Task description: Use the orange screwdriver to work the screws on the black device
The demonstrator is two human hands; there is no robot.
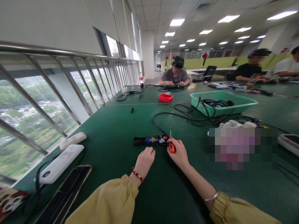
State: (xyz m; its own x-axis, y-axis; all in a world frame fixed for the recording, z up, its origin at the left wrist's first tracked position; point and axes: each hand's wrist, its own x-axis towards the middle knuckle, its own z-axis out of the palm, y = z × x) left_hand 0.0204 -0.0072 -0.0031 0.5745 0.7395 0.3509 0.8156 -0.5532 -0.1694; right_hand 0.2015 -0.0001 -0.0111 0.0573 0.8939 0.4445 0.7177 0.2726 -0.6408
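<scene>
A long open office runs toward 12 o'clock under rows of ceiling lights, with a steel railing [70, 51] and windows along the 9 o'clock side; the work surface is a wide green table [121, 124]. Dead ahead of the wearer lies a slim black device [142, 141], its long axis running flat from 9 to 3 o'clock, a blue part showing near its right end. The left hand [145, 160] rests on the table with fingers curled together into a loose fist, nothing visible inside it; the device sits at its 12 o'clock, just beside the knuckles (whether they touch I cannot tell). The right hand [179, 154] is clamped around the orange handle of a small screwdriver [172, 147], shaft pointing toward 12 o'clock; the device's right end lies at this hand's 10 o'clock, close against the handle, so the right hand is the nearer one there. A red tray [165, 97] sits at 12 o'clock, a green basket [233, 109] of cables at 2, a white power bank [60, 163] at 8; a co-worker [176, 76] sits at the far edge.
</scene>
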